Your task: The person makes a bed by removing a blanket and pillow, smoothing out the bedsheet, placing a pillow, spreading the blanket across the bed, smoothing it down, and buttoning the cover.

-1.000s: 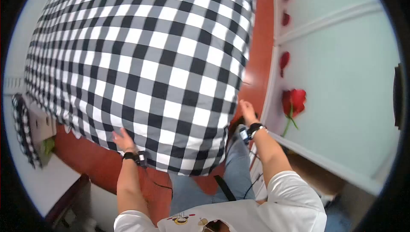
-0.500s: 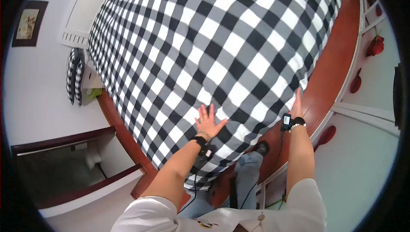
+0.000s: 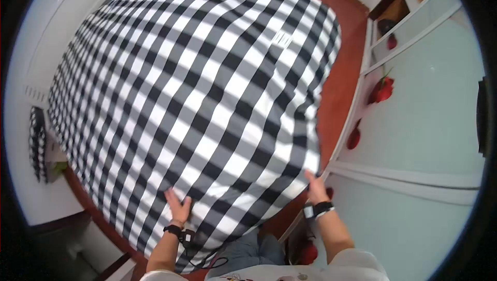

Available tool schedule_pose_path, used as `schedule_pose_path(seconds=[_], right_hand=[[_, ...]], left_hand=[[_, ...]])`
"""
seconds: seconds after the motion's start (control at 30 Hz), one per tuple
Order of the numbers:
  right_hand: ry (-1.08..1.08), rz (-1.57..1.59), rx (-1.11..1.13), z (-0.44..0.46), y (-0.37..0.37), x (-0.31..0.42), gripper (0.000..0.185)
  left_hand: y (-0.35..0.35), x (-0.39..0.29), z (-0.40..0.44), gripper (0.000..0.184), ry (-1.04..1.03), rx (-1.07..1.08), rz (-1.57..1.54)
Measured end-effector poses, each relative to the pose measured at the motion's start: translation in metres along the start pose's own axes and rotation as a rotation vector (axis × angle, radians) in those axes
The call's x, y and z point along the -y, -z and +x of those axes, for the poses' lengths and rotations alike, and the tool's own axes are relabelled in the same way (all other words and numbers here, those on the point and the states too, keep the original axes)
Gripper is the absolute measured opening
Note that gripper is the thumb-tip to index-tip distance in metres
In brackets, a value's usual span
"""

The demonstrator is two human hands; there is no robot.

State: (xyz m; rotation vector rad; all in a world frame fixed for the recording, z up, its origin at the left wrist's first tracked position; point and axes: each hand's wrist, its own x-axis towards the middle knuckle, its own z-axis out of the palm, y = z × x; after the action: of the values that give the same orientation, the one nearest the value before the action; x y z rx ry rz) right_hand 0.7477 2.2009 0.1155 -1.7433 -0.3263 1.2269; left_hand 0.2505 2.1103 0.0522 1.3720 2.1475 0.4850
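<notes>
A black, grey and white checked duvet [image 3: 207, 100] covers the bed in front of me, with ripples along its right side. My left hand [image 3: 178, 209] lies on its near part, fingers stretched and thumb apart, holding nothing. At the near right corner, my right hand [image 3: 317, 190] has the duvet's edge between thumb and fingers; the fingers underneath are mostly hidden. Each wrist carries a dark strap with a small device, and a cable hangs by the left one. A small white patch [image 3: 282, 39] shows on the duvet's far right part.
Red-brown floor [image 3: 341, 69] runs along the bed's right side. Beyond it stand pale glass doors [image 3: 414, 131] with a red rose picture [image 3: 382, 90]. A checked cushion-like thing [image 3: 38, 144] is by the left wall. My jeans [image 3: 240, 255] are close to the bed's near edge.
My view has shifted, showing more of the bed's far right end. My right hand has gone from straight fingers beside the duvet to holding its edge. The left hand remains flat on the duvet.
</notes>
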Motion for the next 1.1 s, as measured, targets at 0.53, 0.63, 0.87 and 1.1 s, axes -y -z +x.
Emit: schedule_pose_path(seconds=[0.53, 0.63, 0.87, 1.1], right_hand=[[0.174, -0.429, 0.244, 0.356, -0.046, 0.201, 0.036], [0.755, -0.496, 0.198, 0.531, -0.081, 0.307, 0.060], [0.692, -1.292, 0.408, 0.701, -0.157, 0.503, 0.096], [1.021, -1.031, 0.468, 0.663, -0.167, 0.557, 0.036]], left_hand=[[-0.179, -0.367, 0.272, 0.074, 0.162, 0.188, 0.068], [-0.184, -0.351, 0.282, 0.074, 0.237, 0.200, 0.233], [-0.188, -0.303, 0.308, 0.064, 0.399, 0.496, 0.500], [-0.237, -0.396, 0.292, 0.042, 0.437, -0.064, 0.292]])
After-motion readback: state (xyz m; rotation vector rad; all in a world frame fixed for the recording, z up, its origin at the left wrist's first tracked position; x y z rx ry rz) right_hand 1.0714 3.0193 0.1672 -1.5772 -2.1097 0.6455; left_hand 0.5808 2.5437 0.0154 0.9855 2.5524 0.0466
